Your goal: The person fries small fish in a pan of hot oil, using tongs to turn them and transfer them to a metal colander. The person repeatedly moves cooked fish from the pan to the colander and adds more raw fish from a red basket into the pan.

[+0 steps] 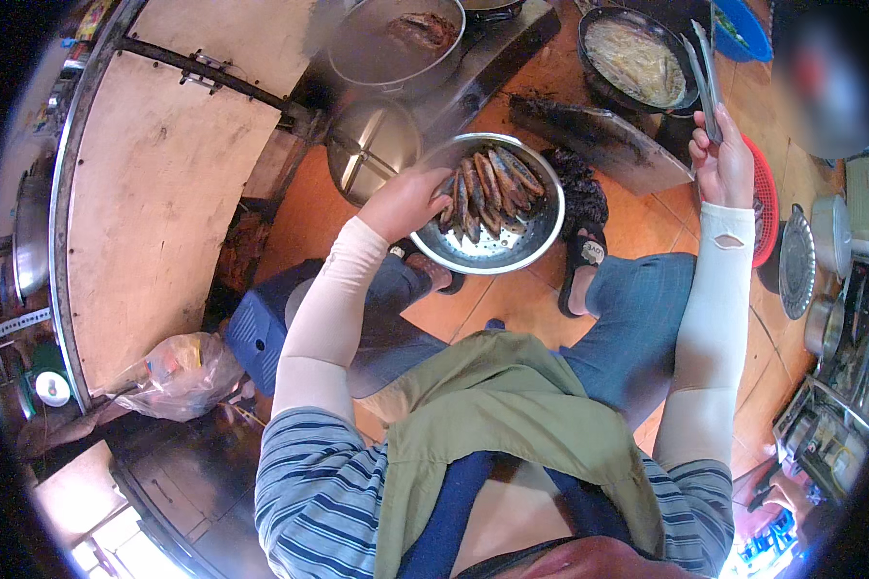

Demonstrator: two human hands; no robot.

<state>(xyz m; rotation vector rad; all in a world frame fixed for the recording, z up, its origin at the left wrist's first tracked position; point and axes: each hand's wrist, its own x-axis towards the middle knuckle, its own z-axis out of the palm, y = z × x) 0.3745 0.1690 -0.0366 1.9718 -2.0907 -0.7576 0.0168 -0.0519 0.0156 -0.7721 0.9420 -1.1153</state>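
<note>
My left hand (pixel 410 203) is at the left rim of a metal colander bowl (pixel 487 259), with its fingers reaching inside. Whether it grips the rim or one of the fish cannot be made out. Browned whole fish (pixel 487 189) lie side by side in the bowl, and small holes show in its bottom. My right hand (pixel 724 155) is closed around metal tongs (pixel 708 87), whose tips point away from me beside a black wok (pixel 586 54). Pale bubbling oil (pixel 637 61) fills the wok, with pieces partly visible in it.
A large pot (pixel 355 61) with dark contents stands beyond the bowl, beside a round metal lid (pixel 376 145). A metal sheet (pixel 612 141) stands before the wok. Right are a red basket (pixel 767 210) and blue basin (pixel 757 47); left, a plastic bag (pixel 181 391) and blue stool (pixel 255 336).
</note>
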